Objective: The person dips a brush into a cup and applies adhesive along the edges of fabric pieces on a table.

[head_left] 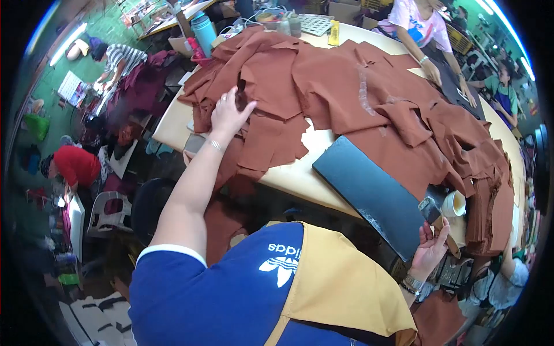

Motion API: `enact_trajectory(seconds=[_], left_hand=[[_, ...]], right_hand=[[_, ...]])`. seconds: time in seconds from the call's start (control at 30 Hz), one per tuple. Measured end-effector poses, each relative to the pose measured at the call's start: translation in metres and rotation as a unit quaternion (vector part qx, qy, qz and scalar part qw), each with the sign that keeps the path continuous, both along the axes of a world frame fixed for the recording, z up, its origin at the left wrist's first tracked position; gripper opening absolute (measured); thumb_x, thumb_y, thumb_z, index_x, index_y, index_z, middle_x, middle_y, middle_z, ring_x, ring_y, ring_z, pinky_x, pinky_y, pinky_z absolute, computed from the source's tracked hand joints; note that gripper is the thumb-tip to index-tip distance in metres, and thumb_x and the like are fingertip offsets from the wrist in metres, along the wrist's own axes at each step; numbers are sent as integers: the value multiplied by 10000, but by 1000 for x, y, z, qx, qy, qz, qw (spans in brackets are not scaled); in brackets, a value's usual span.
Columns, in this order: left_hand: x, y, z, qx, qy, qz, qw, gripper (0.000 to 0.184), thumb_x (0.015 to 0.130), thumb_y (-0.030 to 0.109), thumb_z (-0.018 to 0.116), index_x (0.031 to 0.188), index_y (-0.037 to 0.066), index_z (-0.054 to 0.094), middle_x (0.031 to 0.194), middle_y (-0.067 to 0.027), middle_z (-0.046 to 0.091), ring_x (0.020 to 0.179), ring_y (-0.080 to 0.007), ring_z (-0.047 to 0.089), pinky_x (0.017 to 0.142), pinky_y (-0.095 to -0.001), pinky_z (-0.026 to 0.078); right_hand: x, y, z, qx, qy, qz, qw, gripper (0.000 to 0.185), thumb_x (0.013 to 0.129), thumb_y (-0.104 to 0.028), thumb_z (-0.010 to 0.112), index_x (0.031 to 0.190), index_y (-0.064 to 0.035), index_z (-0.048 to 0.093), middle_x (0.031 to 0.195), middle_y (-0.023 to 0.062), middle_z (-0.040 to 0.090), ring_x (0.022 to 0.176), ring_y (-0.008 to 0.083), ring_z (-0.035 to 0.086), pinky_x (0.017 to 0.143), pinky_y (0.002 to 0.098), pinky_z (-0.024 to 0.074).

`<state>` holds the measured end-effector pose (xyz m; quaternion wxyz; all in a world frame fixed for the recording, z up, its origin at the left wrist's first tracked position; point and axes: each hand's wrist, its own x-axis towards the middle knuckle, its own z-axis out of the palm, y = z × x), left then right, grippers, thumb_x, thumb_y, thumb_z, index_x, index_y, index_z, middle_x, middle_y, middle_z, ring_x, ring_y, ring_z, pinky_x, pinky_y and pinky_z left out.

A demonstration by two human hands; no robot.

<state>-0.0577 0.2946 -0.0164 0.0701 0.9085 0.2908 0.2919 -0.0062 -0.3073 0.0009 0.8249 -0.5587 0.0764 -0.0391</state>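
Note:
My left hand reaches over reddish-brown fabric pieces on the left of the table. Its thumb and fingers are spread apart around a narrow dark shape; whether that is an object or a shadowed fold I cannot tell. At the lower right, my right hand is closed on a flat brush with a wooden handle, its head tilted up. Just past the brush stands a white cup with yellowish contents. A dark rectangular board lies at the table's front edge, left of this hand.
More brown fabric is heaped across the pale table, with a stack at the right. A blue bottle and yellow packet stand at the back. A co-worker handles dark material opposite; others work around.

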Motion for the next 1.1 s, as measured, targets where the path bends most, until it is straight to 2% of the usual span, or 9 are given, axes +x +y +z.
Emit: enact_trajectory(seconds=[0.13,0.27,0.33,0.5,0.53,0.63,0.83,0.97,1.1], left_hand=[[68,20,10,26,152,29,988,511,890,475,674,1192,64,636,1214,-177,620,1166,-367,582,939,-544,473],[126,-21,59,-117,-221,-133,959,333,962,321,644,1057,7,589,942,-260,660,912,-437,651,803,-540,497],[155,-56,70,10,-284,-262,922,229,990,235,620,1024,15,566,877,-264,651,863,-452,654,724,-525,511],[102,-264,53,127,86,-499,853,123,906,172,617,936,77,545,776,-130,662,658,-325,688,566,-436,571],[80,-295,49,49,231,-523,819,235,890,239,668,1034,84,564,887,-168,661,800,-375,684,674,-501,555],[46,-325,1,-45,270,-594,757,489,878,317,705,1253,35,568,1185,-259,590,1034,-401,647,867,-503,544],[47,-330,7,-236,295,-620,687,598,975,380,614,1404,-23,504,1524,-308,375,1381,-448,428,1125,-409,396],[66,-310,22,-162,146,-640,737,168,901,171,662,1043,84,683,973,-102,672,896,-280,660,806,-384,538],[117,-254,-11,-22,117,-461,879,351,931,246,579,1252,104,594,1247,-186,613,1126,-372,613,926,-482,521]], right_hand=[[-26,-20,-2,-9,12,-42,999,422,1034,-361,583,1332,-63,561,1133,72,666,888,200,710,790,325,595],[-57,-41,-9,0,-3,-82,997,400,1031,-347,592,1320,-71,590,1143,56,669,912,181,698,808,311,589],[-68,-48,-9,-2,-16,-110,994,387,1028,-339,600,1311,-75,609,1137,42,671,896,156,683,825,304,586],[-82,-55,-10,-57,-46,-253,965,350,1027,-310,612,1270,-62,656,1062,-10,679,739,56,574,738,229,538],[-84,-57,-13,-143,-59,-270,950,333,1028,-304,612,1248,-62,673,1023,-28,674,723,41,540,702,213,499],[-93,-51,-8,-358,-72,-284,887,269,1034,-276,612,1156,-71,736,858,-91,650,670,0,435,588,185,324],[-84,-14,-12,-307,-113,-164,931,346,1070,-222,521,1349,-22,559,920,104,742,775,116,686,771,272,563],[-62,3,-29,-378,-199,-139,893,187,1033,-122,576,1198,-34,561,1100,146,733,933,183,714,830,303,573],[-46,29,-34,-442,-265,-125,848,236,923,19,681,1092,-67,540,1226,160,676,1100,230,666,905,338,553]])
